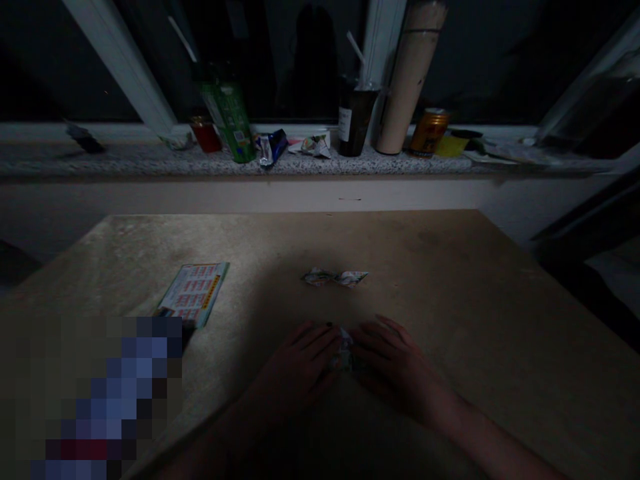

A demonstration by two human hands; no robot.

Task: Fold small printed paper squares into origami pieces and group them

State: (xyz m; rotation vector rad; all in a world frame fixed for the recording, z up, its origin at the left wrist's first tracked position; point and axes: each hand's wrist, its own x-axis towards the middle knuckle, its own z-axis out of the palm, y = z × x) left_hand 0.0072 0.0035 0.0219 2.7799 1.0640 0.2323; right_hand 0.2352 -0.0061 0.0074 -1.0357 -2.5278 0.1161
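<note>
Close together on the table, my left hand (pixel 310 353) and my right hand (pixel 393 360) are at either side of a small piece of patterned paper (pixel 345 343). The fingers of both are bent down over its edges, holding it against the tabletop. Much of the paper and my thumbs are in deep shadow, so its folds cannot be made out. Just beyond my fingertips lies a twisted, bow-shaped piece of printed paper (pixel 353 278), touched by neither hand.
A printed booklet (pixel 195 290) lies left on the table (pixel 430 260). Pixelated blocks cover the lower left. The speckled windowsill (pixel 305 167) bears a green can (pixel 237 127), a dark cup with a straw (pixel 356 123), a tall tube-shaped bottle (pixel 405 87), an orange can (pixel 429 133) and crumpled wrappers (pixel 273 147).
</note>
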